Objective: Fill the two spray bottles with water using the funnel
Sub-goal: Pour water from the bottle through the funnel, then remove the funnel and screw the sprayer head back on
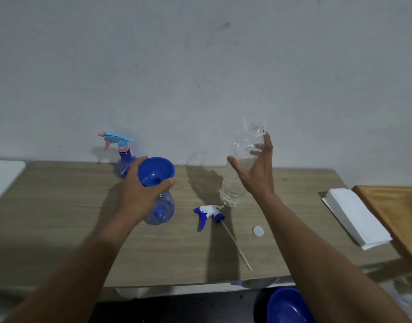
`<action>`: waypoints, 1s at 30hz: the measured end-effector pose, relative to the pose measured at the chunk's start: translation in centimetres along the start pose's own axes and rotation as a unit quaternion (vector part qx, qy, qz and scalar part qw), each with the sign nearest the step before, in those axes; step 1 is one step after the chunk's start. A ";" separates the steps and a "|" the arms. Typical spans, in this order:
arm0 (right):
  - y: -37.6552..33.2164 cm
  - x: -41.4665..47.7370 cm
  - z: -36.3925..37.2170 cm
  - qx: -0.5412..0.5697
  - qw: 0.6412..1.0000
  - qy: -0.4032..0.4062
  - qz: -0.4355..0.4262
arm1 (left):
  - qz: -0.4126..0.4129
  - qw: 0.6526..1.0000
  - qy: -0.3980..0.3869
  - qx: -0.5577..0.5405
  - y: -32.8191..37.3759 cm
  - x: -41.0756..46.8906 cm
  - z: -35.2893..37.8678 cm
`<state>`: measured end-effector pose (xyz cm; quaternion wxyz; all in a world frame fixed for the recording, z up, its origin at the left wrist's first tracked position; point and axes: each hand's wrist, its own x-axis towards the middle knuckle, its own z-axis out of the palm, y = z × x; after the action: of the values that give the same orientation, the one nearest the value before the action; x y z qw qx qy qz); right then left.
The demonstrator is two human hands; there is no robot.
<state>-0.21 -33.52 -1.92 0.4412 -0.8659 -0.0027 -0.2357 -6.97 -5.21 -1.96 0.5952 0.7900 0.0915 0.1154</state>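
Observation:
A blue funnel (156, 169) sits in the neck of an uncapped blue spray bottle (162, 212) at the table's middle. My left hand (139, 194) grips the funnel's lower part where it meets the bottle's neck. The bottle's white and blue trigger head (208, 213) lies on the table with its long tube pointing toward me. A second blue spray bottle (124, 165), with a light blue and pink trigger on, stands at the back by the wall. A clear water bottle (237, 185) stands upright without its cap. My right hand (256, 170) is spread open right at its side.
A white bottle cap (258, 231) lies near the trigger head's tube. A stack of white paper napkins (357, 217) and a wooden board (400, 217) are at the right. A blue bowl (286, 306) sits below the table's front edge. The wall is close behind.

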 end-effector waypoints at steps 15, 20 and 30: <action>-4.0 -2.0 -3.6 -0.039 0.999 0.005 0.031 | -0.025 0.999 -0.034 0.002 1.1 -0.8 -0.5; -7.3 -3.6 -2.2 -0.076 0.986 0.119 -0.090 | -0.036 0.998 -0.037 -0.027 1.2 -0.8 -0.7; -14.9 -5.4 6.0 -0.122 0.936 -0.319 -0.090 | -0.115 0.990 -0.051 -0.062 -3.4 -0.5 -1.1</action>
<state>-5.76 -18.78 4.22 0.2851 -0.9388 -0.1926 0.0151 -7.78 -3.43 -4.99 0.6563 0.7406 0.1440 0.0111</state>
